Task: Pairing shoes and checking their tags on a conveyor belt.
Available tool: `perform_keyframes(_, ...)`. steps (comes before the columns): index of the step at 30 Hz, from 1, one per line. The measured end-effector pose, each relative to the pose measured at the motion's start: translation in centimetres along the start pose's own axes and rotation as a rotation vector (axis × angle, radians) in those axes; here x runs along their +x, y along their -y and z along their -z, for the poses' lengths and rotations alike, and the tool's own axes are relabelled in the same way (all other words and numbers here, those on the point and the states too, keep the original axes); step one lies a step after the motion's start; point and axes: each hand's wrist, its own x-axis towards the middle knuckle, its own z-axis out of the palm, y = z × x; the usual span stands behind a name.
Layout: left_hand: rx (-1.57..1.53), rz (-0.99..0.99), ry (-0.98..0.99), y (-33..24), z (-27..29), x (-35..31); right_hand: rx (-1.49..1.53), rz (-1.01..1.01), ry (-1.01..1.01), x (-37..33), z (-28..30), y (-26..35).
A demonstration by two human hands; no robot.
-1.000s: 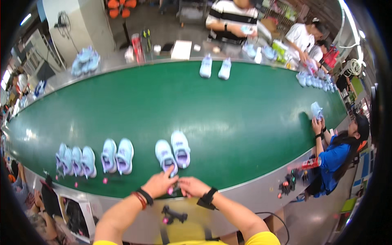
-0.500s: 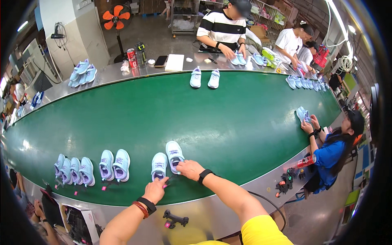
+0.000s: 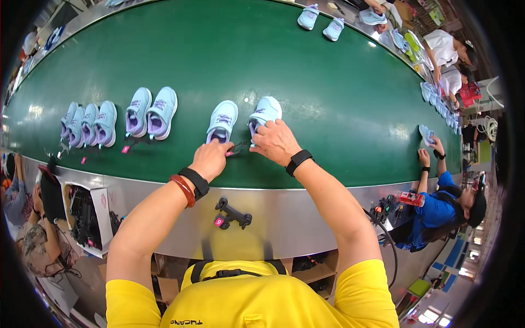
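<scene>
Shoes (image 3: 265, 110), two, pale blue: on green belt (image 3: 219, 60), toes away. Left hand (image 3: 210, 159): fingers at left shoe (image 3: 223, 115), heel end; pink tag (image 3: 229, 153) just beside; grip cannot be told. Right hand (image 3: 276, 141): closed over right shoe (image 3: 266, 108), heel end. Hanger (image 3: 235, 214), black: on metal ledge (image 3: 290, 218), apart from both hands. Further shoes (image 3: 162, 111), six: on belt, left of the pair.
</scene>
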Motion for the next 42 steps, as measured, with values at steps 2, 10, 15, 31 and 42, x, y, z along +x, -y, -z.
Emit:
perform_keyframes(2, 0.027, -0.007, -0.006, -0.2, 0.0, -0.4, -0.004, -0.034, 0.016, 0.1, -0.1, 0.5)
perform_keyframes(10, 0.024, -0.022, -0.022, 0.6, -0.4, -1.2, -0.053, -0.013, 0.09, 1.4, -0.2, 2.4)
perform_keyframes(15, -0.137, -0.209, -0.16, 1.2, 1.0, -1.4, -0.014, -0.105, 0.055, 2.5, 0.1, 2.1)
perform_keyframes(31, 0.002, -0.089, 0.104, 5.9, 0.1, -3.4, 0.556, -0.623, -0.086, -12.8, -2.1, 5.3)
perform_keyframes(42, 0.178, -0.124, -0.27, 0.6, 2.7, -7.1, 1.746, 0.787, -0.793, -8.2, 28.0, 10.9)
